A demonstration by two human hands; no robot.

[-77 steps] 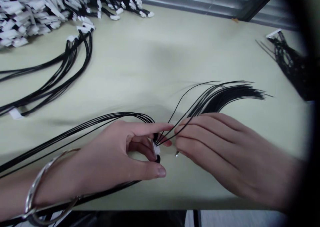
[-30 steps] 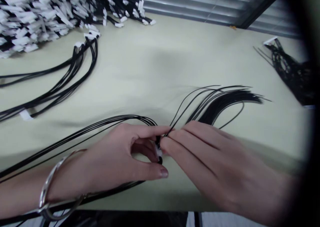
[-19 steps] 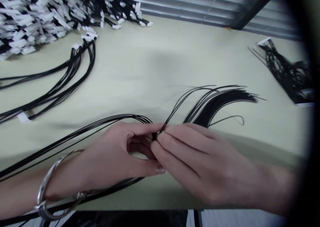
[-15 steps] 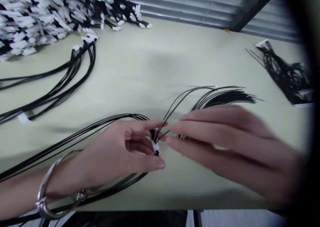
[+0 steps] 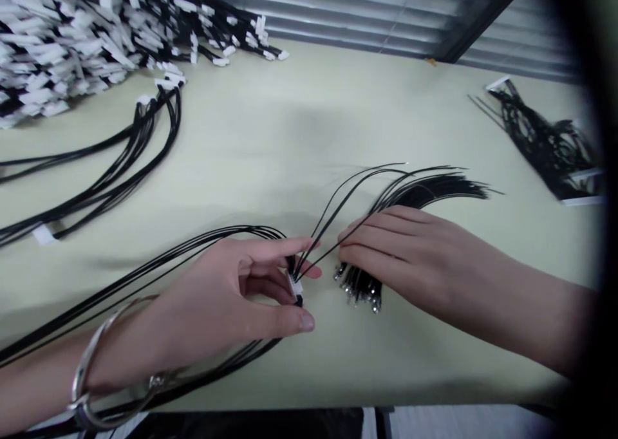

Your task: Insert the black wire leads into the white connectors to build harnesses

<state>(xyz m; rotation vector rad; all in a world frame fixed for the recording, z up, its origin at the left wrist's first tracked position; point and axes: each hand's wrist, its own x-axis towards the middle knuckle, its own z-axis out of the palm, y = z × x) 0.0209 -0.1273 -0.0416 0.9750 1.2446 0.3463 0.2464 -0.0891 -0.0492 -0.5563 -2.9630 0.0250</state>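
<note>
Now keeps a small white connector point(image 5: 296, 288) grasped in the curled fingers of the left hand point(image 5: 222, 297), over the table point(image 5: 290, 136) near its front edge, with the index finger stretched out and the thumb just below, much as half a second ago. Covers the loose bundle of black wires point(image 5: 425, 191) with the right hand point(image 5: 415, 252), no longer blurred and spread beside the connector but settled lower, with fingers laid close together. Cannot tell from above whether to call them pinched on a strand or merely pressing. Bares, below those fingertips, a cluster of shiny metal terminals point(image 5: 362, 289), mostly hidden a moment earlier. Still trails several thin wires point(image 5: 344, 201) from the connector, up and rightward, with one passing by the right fingertips.
</note>
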